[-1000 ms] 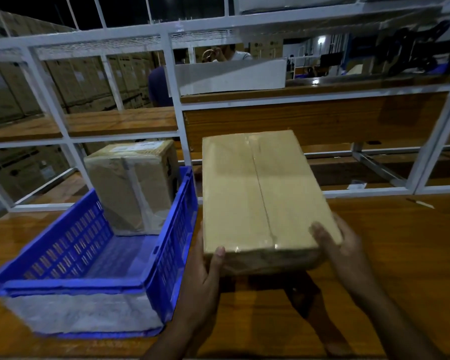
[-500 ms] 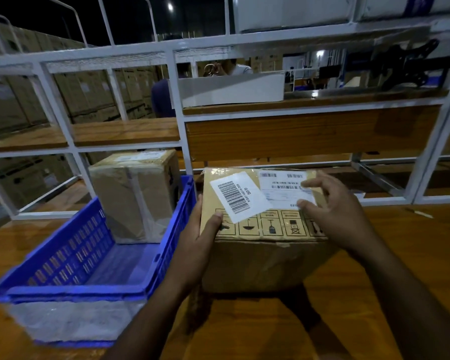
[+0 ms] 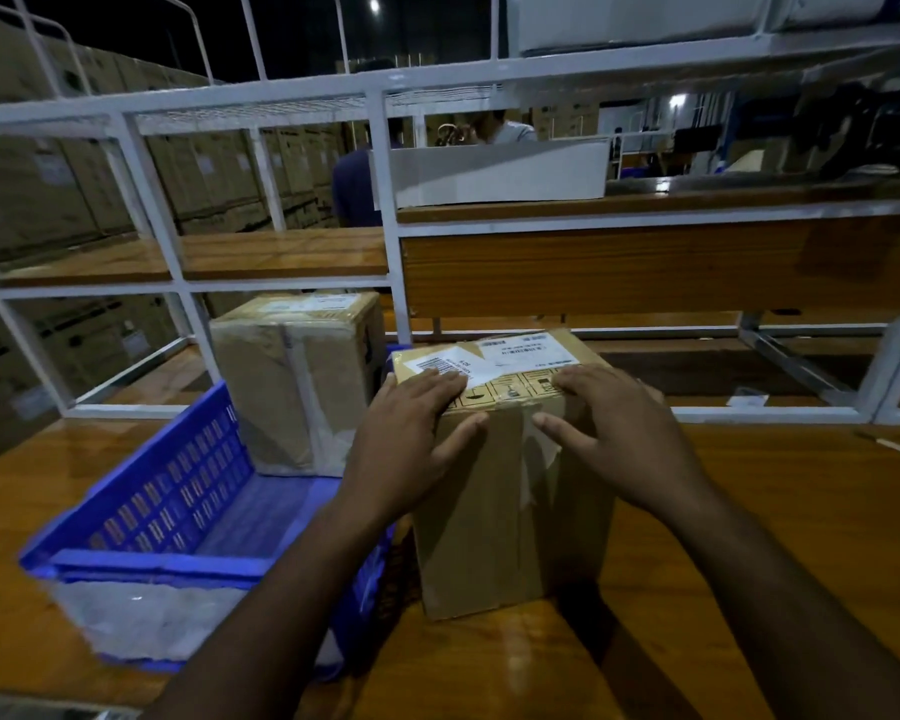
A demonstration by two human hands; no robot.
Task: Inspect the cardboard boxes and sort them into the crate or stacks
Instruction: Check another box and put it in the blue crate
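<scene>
Fingers (image 3: 437, 387) of both hands spread flat on upright labelled box (image 3: 510, 485) on bench (image 3: 749, 511); one box (image 3: 292, 381) already in blue crate (image 3: 178, 511), this one unsorted

A shiny brown wooden table (image 3: 749, 511) is holding a blue crate (image 3: 178, 491) on its left side and a tall cardboard box (image 3: 505, 511) standing up just beside the crate, near the middle.

White metal shelving frame (image 3: 385, 163) behind wooden table (image 3: 780, 511); distant person (image 3: 505, 129).
</scene>
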